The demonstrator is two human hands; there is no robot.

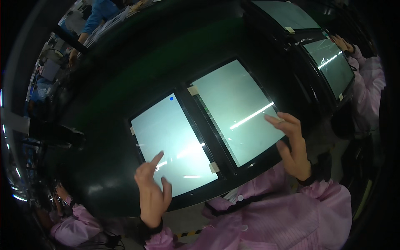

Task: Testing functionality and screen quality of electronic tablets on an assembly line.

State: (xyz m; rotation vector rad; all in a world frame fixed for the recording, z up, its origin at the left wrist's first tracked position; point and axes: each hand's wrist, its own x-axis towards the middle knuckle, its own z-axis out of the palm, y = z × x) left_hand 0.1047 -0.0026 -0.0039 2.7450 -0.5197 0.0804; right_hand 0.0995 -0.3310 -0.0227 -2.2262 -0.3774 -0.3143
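Note:
Two lit flat display panels in black frames lie side by side before me. Over the lower part of the left panel (166,125) is my left hand (151,189), its index finger stretched out and thumb apart, holding nothing. Whether that fingertip touches the screen I cannot tell. A blue round dot (171,98) shows near this panel's far corner. My right hand (293,146) is at the right edge of the right panel (227,91), fingers spread and empty. Small beige tabs (213,167) stick to the panel edges. Bright light streaks reflect off both screens.
Both panels rest on a dark tabletop (104,166). At the upper right, more panels (333,73) lie near a co-worker's hand (342,43) and pink sleeve. Another person in pink (79,225) is at lower left, and a blue sleeve (96,18) shows at the far left.

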